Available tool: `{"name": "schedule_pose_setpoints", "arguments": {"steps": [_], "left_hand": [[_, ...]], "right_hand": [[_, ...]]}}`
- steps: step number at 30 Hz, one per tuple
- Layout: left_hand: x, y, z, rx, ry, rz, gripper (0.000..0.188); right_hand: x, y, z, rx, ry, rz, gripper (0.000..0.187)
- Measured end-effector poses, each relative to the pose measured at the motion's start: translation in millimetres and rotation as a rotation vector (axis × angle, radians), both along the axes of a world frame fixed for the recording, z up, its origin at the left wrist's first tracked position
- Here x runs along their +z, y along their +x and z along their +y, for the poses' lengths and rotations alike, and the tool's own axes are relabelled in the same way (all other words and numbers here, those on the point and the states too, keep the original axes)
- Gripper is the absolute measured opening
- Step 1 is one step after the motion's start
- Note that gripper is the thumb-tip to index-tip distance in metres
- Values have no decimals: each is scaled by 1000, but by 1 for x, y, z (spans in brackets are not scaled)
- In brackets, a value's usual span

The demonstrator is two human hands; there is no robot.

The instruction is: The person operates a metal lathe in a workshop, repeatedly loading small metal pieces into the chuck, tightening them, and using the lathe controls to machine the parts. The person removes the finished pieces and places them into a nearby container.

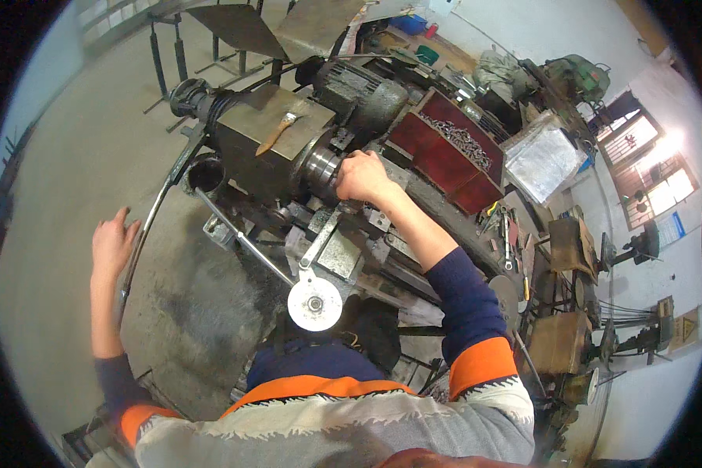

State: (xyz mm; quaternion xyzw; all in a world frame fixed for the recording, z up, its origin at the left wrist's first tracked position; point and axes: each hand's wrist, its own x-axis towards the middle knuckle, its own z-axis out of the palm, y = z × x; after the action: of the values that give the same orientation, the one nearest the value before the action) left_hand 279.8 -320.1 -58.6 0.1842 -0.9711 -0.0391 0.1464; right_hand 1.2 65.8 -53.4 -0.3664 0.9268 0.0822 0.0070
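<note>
My right hand [363, 178] is at the front of the bright round metal chuck [320, 167] of a small lathe. Its fingers are curled against the chuck's face, and whatever they grip there is hidden. Away to the left, my left hand [114, 246] is raised with its fingers apart, beside a long bent metal lever [162, 191] fixed to the machine's end. No object shows in that hand. A brush [277, 134] with a wooden handle lies on the flat top of the headstock [242, 123]. Nearer me is a pale round handwheel [315, 303].
Behind the lathe, a dark red box [446, 156] contains many small metal pieces. A ribbed motor [363, 93] stands at the back. Spanners [508, 240] and other tools lie to the right. A metal rod [246, 238] slants between the machine's open cylinder and the handwheel.
</note>
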Motion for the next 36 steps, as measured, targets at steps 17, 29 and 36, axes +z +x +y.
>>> {"name": "schedule_pose_setpoints", "arguments": {"steps": [17,29,36], "left_hand": [[-79,46,-14,225,217,-137,17],[-85,12,-189,309,-299,-186,12],[-96,-22,-230,404,-179,-145,22]], "right_hand": [[14,-13,-8,-87,-153,-289,32],[0,-16,-4,-111,-247,-265,28],[2,-14,-5,-129,-233,-223,25]]}}
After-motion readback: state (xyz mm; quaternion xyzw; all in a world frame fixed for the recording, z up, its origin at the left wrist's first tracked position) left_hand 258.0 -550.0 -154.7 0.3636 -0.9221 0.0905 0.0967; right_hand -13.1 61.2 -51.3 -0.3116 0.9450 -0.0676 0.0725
